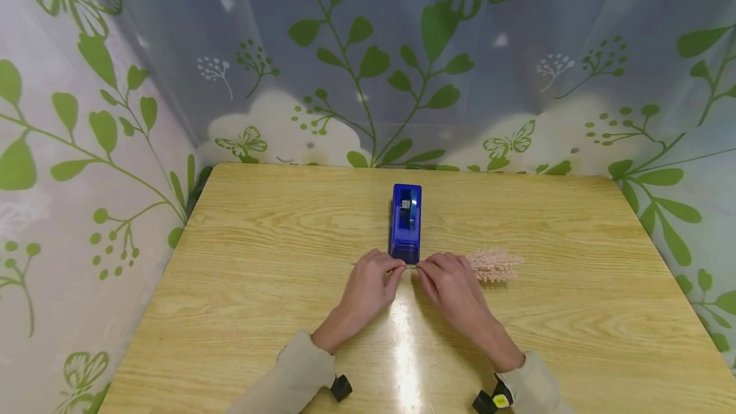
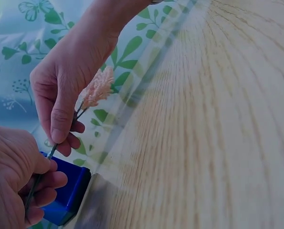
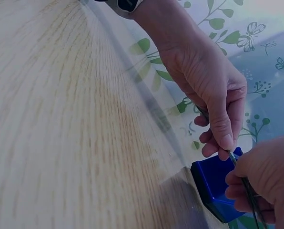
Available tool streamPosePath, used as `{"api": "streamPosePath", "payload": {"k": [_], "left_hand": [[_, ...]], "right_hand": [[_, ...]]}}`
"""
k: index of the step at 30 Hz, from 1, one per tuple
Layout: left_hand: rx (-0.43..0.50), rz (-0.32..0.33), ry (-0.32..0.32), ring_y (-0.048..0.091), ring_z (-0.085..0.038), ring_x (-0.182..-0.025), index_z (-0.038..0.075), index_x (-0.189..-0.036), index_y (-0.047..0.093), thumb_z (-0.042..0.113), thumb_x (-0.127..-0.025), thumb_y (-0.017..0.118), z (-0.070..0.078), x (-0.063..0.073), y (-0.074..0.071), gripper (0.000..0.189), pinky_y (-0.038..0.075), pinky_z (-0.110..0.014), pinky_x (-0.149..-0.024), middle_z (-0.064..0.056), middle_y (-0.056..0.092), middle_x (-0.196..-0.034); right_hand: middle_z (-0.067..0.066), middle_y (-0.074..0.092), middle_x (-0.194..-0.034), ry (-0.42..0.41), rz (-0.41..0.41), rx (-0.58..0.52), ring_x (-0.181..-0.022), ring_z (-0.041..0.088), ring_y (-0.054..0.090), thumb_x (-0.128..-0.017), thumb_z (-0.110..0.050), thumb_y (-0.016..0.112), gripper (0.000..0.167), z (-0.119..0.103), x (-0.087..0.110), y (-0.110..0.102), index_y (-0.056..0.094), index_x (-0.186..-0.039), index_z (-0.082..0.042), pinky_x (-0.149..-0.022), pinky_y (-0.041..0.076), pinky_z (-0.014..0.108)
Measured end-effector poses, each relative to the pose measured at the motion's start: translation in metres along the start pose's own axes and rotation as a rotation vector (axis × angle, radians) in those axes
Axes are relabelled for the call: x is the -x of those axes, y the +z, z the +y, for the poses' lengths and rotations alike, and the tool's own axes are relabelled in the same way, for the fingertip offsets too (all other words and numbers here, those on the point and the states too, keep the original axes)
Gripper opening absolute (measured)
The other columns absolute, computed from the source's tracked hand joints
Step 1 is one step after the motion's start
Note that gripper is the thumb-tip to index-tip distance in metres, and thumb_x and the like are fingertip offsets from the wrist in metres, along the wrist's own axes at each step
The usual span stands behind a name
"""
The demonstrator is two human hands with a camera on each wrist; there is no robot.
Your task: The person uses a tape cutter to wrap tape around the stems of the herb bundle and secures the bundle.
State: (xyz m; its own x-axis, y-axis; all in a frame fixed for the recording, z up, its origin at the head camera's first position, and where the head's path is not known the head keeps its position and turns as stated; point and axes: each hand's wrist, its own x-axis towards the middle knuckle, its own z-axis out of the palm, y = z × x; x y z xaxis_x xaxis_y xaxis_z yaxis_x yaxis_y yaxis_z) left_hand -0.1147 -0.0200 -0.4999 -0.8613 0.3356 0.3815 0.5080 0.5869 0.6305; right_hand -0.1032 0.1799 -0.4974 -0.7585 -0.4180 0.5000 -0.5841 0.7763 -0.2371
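A blue tape dispenser (image 1: pixel 406 239) stands on the wooden table, with both hands just in front of its near end. My left hand (image 1: pixel 370 283) pinches a thin dark green stem (image 2: pixel 52 150) between thumb and fingers. A short way along the same stem, my right hand (image 1: pixel 456 287) pinches it too. Beyond the right hand spreads a fluffy pale pink flower head (image 1: pixel 496 266) on the stem. In the right wrist view, dark stems (image 3: pixel 250 193) run under the right fingers. Whether tape is on the stem is too small to tell.
The wooden table (image 1: pixel 241 286) meets a patterned curtain (image 1: pixel 374 82) with green leaves and butterflies at its back and sides. Black wrist cameras (image 1: pixel 342 388) sit at both cuffs. A bright glare streak lies on the tabletop between the arms.
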Motion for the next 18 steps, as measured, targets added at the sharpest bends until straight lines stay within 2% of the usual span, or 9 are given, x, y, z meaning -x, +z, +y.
{"api": "streamPosePath", "payload": {"k": [10, 14, 18], "left_hand": [[-0.019, 0.047, 0.015, 0.067, -0.017, -0.079, 0.004, -0.1, 0.082, 0.009, -0.094, 0.077, 0.0001, 0.0007, 0.0027, 0.008, 0.054, -0.031, -0.075, -0.005, 0.079, -0.091], [-0.082, 0.018, 0.015, 0.065, -0.017, -0.08, 0.005, -0.104, 0.081, 0.011, -0.098, 0.074, 0.0034, 0.0001, 0.0023, 0.011, 0.053, -0.03, -0.075, -0.005, 0.079, -0.095], [-0.137, -0.012, 0.023, 0.063, -0.019, -0.08, 0.005, -0.103, 0.08, 0.012, -0.102, 0.068, 0.0061, -0.001, 0.0004, 0.013, 0.053, -0.032, -0.075, -0.004, 0.078, -0.095]], "right_hand": [[0.006, 0.076, -0.091, -0.03, 0.079, 0.007, -0.083, 0.026, 0.071, -0.086, -0.005, 0.081, 0.009, 0.0012, -0.0003, -0.0007, 0.081, -0.095, -0.006, -0.084, 0.054, 0.049], [0.007, 0.076, -0.09, -0.022, 0.101, 0.001, -0.081, 0.026, 0.071, -0.084, -0.003, 0.082, 0.01, 0.0004, 0.0003, 0.0, 0.081, -0.094, -0.005, -0.079, 0.055, 0.047], [0.008, 0.075, -0.088, -0.005, 0.119, -0.013, -0.076, 0.026, 0.071, -0.086, -0.002, 0.081, 0.006, -0.0011, 0.0006, 0.0002, 0.081, -0.092, -0.003, -0.068, 0.054, 0.043]]}}
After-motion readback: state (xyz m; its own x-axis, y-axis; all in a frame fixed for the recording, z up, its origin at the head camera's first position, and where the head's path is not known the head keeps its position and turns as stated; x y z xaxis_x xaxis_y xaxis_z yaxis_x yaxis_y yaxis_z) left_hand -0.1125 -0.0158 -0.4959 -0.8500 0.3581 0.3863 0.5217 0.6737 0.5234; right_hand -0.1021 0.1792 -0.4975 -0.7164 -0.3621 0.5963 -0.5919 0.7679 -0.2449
